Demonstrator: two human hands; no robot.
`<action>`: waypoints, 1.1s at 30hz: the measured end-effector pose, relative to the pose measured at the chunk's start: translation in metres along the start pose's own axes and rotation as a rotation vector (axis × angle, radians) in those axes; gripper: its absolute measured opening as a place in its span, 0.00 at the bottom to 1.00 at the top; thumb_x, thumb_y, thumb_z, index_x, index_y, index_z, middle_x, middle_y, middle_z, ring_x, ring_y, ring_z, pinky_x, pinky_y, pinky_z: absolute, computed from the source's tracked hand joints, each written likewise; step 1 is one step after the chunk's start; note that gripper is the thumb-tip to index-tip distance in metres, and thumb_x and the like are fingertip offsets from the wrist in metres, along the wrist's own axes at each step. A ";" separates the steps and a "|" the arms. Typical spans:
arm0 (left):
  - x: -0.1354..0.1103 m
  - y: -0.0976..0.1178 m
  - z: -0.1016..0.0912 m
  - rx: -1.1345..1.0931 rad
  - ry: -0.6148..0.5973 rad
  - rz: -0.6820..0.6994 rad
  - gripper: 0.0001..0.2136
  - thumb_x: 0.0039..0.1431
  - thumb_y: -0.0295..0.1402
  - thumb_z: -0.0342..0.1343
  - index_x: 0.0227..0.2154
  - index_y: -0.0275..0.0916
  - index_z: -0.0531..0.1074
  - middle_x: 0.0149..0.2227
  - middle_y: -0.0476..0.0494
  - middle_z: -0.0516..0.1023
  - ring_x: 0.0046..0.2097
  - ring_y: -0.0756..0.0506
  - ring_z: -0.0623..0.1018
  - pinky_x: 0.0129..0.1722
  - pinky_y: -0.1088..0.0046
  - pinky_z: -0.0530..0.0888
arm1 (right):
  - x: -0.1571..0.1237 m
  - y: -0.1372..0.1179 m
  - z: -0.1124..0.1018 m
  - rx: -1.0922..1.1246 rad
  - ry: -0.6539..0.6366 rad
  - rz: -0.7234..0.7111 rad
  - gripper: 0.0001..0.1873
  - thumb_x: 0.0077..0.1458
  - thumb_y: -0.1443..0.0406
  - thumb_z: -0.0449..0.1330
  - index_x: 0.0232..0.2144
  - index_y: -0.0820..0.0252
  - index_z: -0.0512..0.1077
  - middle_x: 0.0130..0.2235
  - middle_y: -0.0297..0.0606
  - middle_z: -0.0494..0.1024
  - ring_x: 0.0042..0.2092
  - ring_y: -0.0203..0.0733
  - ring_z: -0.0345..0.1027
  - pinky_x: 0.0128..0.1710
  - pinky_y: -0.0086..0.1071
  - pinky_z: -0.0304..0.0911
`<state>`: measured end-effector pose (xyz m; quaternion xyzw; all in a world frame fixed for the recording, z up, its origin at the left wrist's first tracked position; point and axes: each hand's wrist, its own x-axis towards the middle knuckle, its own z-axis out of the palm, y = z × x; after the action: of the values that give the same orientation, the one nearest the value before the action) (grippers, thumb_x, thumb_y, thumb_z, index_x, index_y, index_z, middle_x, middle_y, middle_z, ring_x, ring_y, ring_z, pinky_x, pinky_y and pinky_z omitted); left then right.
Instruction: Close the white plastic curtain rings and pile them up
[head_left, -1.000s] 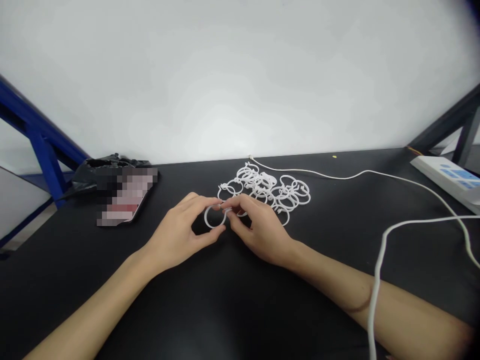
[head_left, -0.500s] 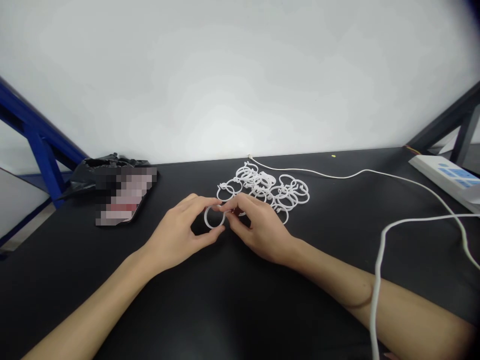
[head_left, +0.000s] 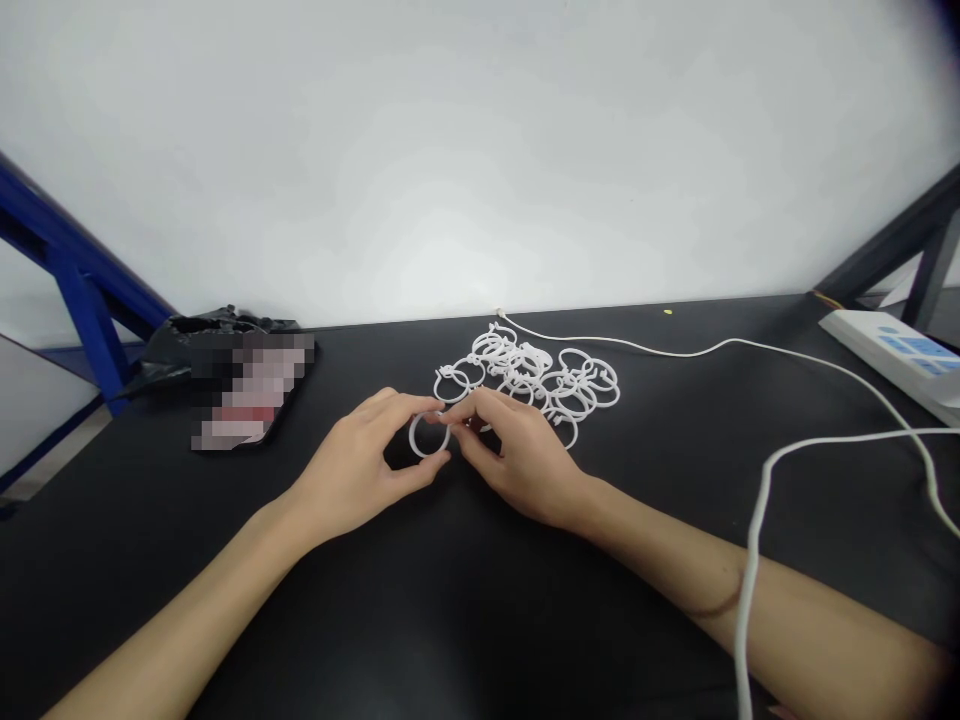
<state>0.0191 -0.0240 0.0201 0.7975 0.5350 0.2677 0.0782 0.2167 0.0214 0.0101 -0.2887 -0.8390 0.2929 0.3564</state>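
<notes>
One white ring (head_left: 412,437): at the near left of a pile of white rings (head_left: 534,358); whether it touches the black surface (head_left: 375,620) cannot be told.
Left hand (head_left: 361,455): thumb and forefinger curved wide around the ring, gripping its outer edge.
Right hand (head_left: 525,460): fingertips pinched close together on the ring's right edge, partly hidden.
Thick white cable (head_left: 754,540): crosses over the right forearm in view.
Far left: black plastic bag (head_left: 176,350).

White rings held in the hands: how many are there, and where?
1: the held ring, between the left hand and right hand, nearer the camera than the ring pile. Fingers may hide another.
</notes>
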 end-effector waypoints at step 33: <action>0.003 -0.004 -0.003 0.081 0.105 -0.087 0.11 0.66 0.41 0.50 0.41 0.43 0.75 0.43 0.46 0.79 0.48 0.42 0.73 0.52 0.61 0.69 | -0.003 -0.003 0.000 -0.584 0.098 -0.157 0.08 0.63 0.67 0.54 0.34 0.62 0.73 0.39 0.43 0.73 0.39 0.42 0.65 0.43 0.38 0.65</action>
<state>0.0157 -0.0200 0.0220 0.7609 0.5829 0.2836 0.0293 0.2177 0.0176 0.0105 -0.3271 -0.8892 -0.0033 0.3199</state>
